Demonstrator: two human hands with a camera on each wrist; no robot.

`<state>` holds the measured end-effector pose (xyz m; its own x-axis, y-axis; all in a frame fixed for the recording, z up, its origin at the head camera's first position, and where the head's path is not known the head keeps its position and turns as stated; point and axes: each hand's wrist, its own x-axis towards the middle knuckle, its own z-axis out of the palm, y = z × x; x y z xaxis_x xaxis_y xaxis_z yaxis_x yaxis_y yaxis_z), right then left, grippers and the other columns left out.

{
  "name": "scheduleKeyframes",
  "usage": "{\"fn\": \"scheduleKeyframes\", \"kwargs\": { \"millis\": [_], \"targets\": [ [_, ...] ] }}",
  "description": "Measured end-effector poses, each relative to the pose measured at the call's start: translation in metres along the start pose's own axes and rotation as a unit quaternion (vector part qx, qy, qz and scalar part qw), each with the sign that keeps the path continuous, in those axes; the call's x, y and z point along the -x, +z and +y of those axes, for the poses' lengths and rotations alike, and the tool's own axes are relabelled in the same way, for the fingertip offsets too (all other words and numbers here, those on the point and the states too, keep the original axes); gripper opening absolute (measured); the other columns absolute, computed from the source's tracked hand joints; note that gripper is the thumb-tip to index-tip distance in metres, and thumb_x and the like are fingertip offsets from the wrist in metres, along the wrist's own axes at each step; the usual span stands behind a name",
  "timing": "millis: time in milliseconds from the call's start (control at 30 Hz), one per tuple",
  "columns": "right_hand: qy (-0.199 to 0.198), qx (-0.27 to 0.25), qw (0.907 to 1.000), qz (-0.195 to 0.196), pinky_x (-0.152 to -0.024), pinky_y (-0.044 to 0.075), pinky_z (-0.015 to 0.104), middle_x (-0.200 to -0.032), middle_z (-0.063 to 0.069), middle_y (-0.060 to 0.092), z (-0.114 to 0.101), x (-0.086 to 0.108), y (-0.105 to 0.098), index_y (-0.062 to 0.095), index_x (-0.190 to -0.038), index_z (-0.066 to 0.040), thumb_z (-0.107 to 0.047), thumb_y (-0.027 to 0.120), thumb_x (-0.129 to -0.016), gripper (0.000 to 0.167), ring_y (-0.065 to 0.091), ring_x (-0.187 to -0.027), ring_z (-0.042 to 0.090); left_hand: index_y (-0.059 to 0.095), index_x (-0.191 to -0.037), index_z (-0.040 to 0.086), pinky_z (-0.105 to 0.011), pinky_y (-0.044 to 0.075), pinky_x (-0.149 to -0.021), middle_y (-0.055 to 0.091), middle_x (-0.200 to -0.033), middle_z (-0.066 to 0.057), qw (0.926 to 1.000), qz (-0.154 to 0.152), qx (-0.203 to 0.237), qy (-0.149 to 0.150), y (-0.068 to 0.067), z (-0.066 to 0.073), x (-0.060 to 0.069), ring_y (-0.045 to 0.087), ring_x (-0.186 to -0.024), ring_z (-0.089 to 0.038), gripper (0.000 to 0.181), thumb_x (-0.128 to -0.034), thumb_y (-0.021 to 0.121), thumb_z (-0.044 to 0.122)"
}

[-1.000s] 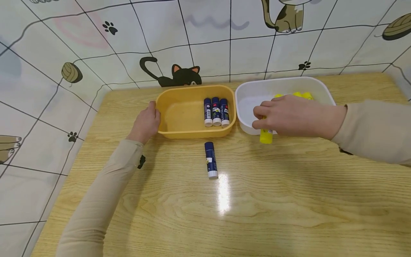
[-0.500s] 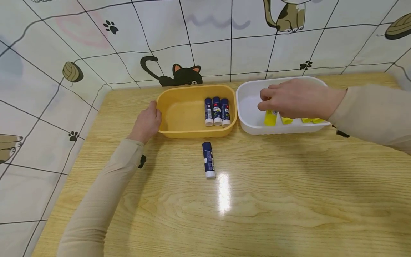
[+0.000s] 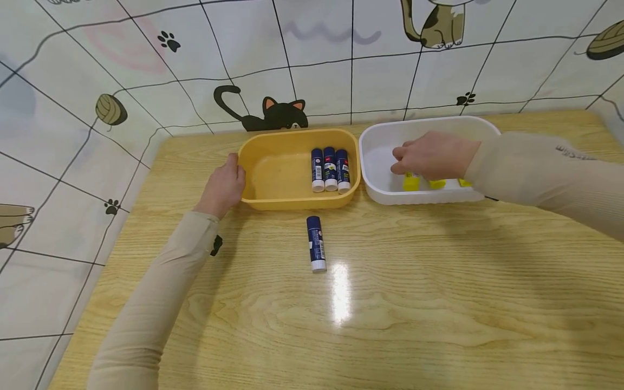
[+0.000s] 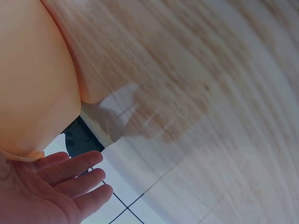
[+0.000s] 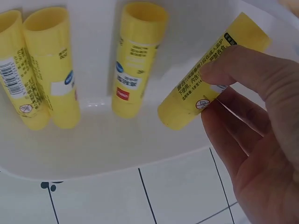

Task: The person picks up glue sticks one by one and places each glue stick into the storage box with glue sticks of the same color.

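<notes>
My left hand (image 3: 222, 186) holds the left rim of an orange plastic bin (image 3: 273, 203). In the left wrist view its fingers (image 4: 77, 175) lie outside the bin wall; the thumb is hidden there. Three blue glue sticks (image 3: 330, 169) with white ends lie side by side in that bin's right half. My right hand (image 3: 434, 155) is inside the white bin (image 3: 382, 196), thumb and fingers about a yellow glue stick (image 5: 210, 74). It is tilted beside another yellow glue stick (image 5: 135, 60); two more, including this yellow glue stick (image 5: 53, 70), lie further left.
A lone blue glue stick (image 3: 316, 244) lies on the wooden table (image 3: 400, 303) in front of the orange bin. Both bins stand side by side near the back wall (image 3: 322, 76), which carries cat drawings. Another patterned wall (image 3: 44, 281) borders the table's left side.
My right hand has brought the yellow glue stick from over the white bin's front rim down inside it. The lone blue glue stick has rolled slightly left. My left hand stays put.
</notes>
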<state>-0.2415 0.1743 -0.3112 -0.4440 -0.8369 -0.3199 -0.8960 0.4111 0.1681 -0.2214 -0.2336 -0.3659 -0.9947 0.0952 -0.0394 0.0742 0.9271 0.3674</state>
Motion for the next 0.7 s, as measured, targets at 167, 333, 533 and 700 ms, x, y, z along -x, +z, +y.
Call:
{"fn": "scheduleKeyframes", "kwargs": {
  "millis": [167, 333, 533, 700],
  "targets": [
    [-0.002, -0.003, 1.0, -0.007, -0.047, 0.034, 0.029, -0.079, 0.002, 0.047, 0.003, -0.006, 0.012, 0.066, -0.089, -0.012, 0.011, 0.069, -0.079, 0.025, 0.041, -0.066, 0.017, 0.031, -0.135, -0.006, -0.054, 0.045, -0.08, 0.057, -0.098, -0.032, 1.0, 0.002, 0.003, 0.003, 0.001, -0.001, 0.0, 0.056, -0.084, -0.043, 0.039, -0.1029, 0.025, 0.016],
    [0.008, -0.025, 0.9993, -0.026, -0.048, 0.031, 0.029, -0.078, 0.0, 0.043, 0.006, -0.008, 0.018, 0.063, -0.086, -0.014, 0.008, 0.068, -0.082, 0.023, 0.042, -0.069, 0.018, 0.031, -0.135, -0.007, -0.055, 0.044, -0.082, 0.057, -0.101, -0.033, 1.0, 0.001, 0.006, 0.002, 0.001, -0.002, -0.001, 0.056, -0.087, -0.043, 0.04, -0.103, 0.025, 0.016],
    [0.004, -0.036, 0.9991, -0.023, -0.048, 0.033, 0.03, -0.078, -0.001, 0.043, 0.01, -0.004, 0.026, 0.059, -0.083, -0.014, 0.011, 0.068, -0.08, 0.027, 0.043, -0.072, 0.019, 0.032, -0.134, -0.006, -0.055, 0.045, -0.08, 0.057, -0.1, -0.032, 1.0, 0.004, 0.005, 0.001, 0.002, -0.003, -0.001, 0.056, -0.086, -0.043, 0.039, -0.1029, 0.025, 0.017],
    [0.007, -0.055, 0.9982, -0.021, -0.051, 0.033, 0.031, -0.077, 0.001, 0.044, 0.014, 0.0, 0.03, 0.058, -0.082, -0.014, 0.01, 0.068, -0.079, 0.026, 0.043, -0.073, 0.02, 0.032, -0.135, -0.007, -0.055, 0.045, -0.081, 0.057, -0.1, -0.033, 1.0, 0.003, 0.007, 0.002, 0.002, -0.002, -0.001, 0.057, -0.086, -0.043, 0.04, -0.1028, 0.024, 0.017]
  ]
}}
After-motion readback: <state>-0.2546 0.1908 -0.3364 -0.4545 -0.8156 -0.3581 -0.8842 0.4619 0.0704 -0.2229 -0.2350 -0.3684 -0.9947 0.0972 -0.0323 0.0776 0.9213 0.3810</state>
